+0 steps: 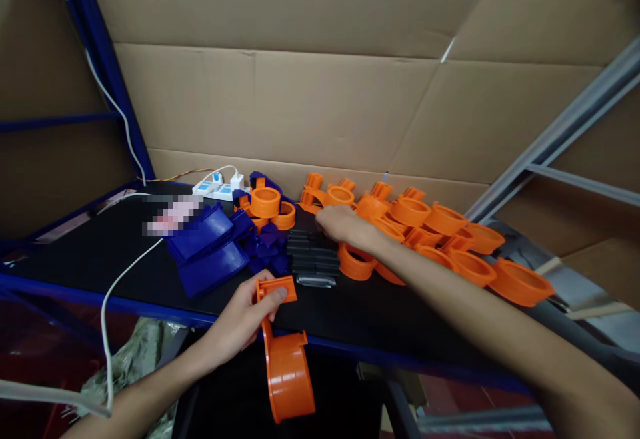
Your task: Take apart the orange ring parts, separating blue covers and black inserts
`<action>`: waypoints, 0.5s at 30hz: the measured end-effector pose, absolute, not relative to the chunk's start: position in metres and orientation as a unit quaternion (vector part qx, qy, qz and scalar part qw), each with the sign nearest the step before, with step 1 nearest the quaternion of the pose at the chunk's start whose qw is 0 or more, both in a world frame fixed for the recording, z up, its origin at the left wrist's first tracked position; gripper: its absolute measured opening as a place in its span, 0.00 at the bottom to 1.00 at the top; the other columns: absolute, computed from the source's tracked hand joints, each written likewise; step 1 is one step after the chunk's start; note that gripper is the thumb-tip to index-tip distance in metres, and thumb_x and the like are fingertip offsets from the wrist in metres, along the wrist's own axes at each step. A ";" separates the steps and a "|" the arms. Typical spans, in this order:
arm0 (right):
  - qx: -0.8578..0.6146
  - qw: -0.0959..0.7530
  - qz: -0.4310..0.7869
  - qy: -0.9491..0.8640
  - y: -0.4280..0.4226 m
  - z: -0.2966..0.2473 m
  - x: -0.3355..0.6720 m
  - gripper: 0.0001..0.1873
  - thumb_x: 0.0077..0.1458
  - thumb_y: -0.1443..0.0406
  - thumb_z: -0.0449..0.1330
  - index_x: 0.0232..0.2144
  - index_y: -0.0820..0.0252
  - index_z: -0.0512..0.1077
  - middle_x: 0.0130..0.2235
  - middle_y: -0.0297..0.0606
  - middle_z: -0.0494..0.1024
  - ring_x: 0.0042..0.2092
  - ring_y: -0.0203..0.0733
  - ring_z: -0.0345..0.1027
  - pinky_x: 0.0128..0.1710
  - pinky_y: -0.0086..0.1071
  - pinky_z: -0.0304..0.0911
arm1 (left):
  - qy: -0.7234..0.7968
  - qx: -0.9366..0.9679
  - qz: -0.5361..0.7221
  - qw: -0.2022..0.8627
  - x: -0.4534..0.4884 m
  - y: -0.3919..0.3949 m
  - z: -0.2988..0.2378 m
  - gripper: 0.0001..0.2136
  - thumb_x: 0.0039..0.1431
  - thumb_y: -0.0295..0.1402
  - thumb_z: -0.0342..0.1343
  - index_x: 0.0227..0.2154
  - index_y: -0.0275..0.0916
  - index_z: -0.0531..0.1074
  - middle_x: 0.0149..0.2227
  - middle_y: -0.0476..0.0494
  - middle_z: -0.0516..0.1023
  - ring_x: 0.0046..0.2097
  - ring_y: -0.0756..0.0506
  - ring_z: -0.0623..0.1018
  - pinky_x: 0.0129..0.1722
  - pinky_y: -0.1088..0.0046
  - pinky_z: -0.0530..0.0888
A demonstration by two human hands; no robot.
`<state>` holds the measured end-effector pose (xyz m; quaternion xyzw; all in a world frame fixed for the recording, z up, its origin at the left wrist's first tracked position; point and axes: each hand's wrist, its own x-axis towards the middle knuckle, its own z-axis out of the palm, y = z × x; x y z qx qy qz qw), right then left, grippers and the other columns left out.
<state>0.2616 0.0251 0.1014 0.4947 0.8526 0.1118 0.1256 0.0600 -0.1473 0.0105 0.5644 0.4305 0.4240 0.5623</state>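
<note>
My left hand (255, 309) is closed on the flat bracket end of an orange plastic ring holder (290, 376), thumb on top. Its wide ring hangs below, in front of the table edge. Farther back, my right hand (340, 224) reaches in among more orange ring holders (410, 212), just above a row of black strips (313, 256). Its fingers are bent downward and mostly hidden, so what they touch cannot be made out. Left of the strips lie small dark blue pieces (270, 247) and flat blue plastic sleeves (213, 266).
Several orange rings with blue parts (265, 202) are stacked at the back, beside a white power strip (215, 189). A white cable (107, 299) loops over the table's front left edge. Cardboard (300, 106) walls the back; a metal frame (555, 126) stands right.
</note>
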 end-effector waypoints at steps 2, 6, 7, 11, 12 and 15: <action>0.482 0.130 0.095 0.861 0.026 0.100 0.263 0.15 0.52 0.74 0.56 0.39 0.61 0.79 0.42 0.47 0.81 0.44 0.47 0.75 0.38 0.32 0.65 | 0.431 0.565 0.423 0.563 0.060 -0.147 0.012 0.18 0.62 0.50 0.52 0.30 0.40 0.62 0.22 0.57 0.61 0.15 0.57 0.56 0.11 0.82 0.51; 0.471 0.122 0.073 0.870 0.029 0.098 0.267 0.18 0.49 0.76 0.56 0.39 0.58 0.80 0.42 0.43 0.81 0.43 0.46 0.74 0.36 0.30 0.64 | 0.432 0.562 0.420 0.566 0.060 -0.147 0.010 0.17 0.62 0.50 0.52 0.30 0.40 0.62 0.22 0.57 0.62 0.14 0.57 0.57 0.10 0.82 0.51; 0.473 0.117 0.070 0.871 0.029 0.099 0.268 0.17 0.49 0.76 0.56 0.38 0.58 0.80 0.42 0.44 0.81 0.44 0.47 0.74 0.37 0.31 0.64 | 0.432 0.558 0.421 0.571 0.060 -0.146 0.009 0.17 0.62 0.50 0.53 0.31 0.40 0.63 0.23 0.56 0.63 0.14 0.58 0.57 0.10 0.83 0.51; 0.475 0.073 0.068 0.874 0.016 0.119 0.270 0.16 0.57 0.70 0.54 0.44 0.59 0.79 0.46 0.46 0.80 0.46 0.48 0.73 0.40 0.33 0.64 | 0.407 0.506 0.453 0.611 0.061 -0.145 0.008 0.16 0.62 0.48 0.52 0.31 0.40 0.63 0.25 0.55 0.67 0.14 0.58 0.57 0.09 0.83 0.52; 0.464 0.052 0.052 0.883 0.006 0.127 0.271 0.17 0.61 0.66 0.53 0.47 0.59 0.78 0.47 0.45 0.79 0.47 0.46 0.73 0.42 0.33 0.64 | 0.394 0.483 0.475 0.621 0.062 -0.146 0.008 0.15 0.63 0.47 0.52 0.32 0.40 0.64 0.26 0.54 0.67 0.15 0.57 0.58 0.09 0.83 0.53; 0.379 0.007 -0.106 0.919 -0.043 0.149 0.270 0.22 0.66 0.54 0.48 0.54 0.54 0.73 0.49 0.40 0.79 0.45 0.42 0.73 0.44 0.31 0.65 | 0.355 0.404 0.558 0.632 0.066 -0.148 0.012 0.15 0.63 0.47 0.52 0.35 0.38 0.67 0.27 0.52 0.69 0.17 0.55 0.64 0.11 0.82 0.61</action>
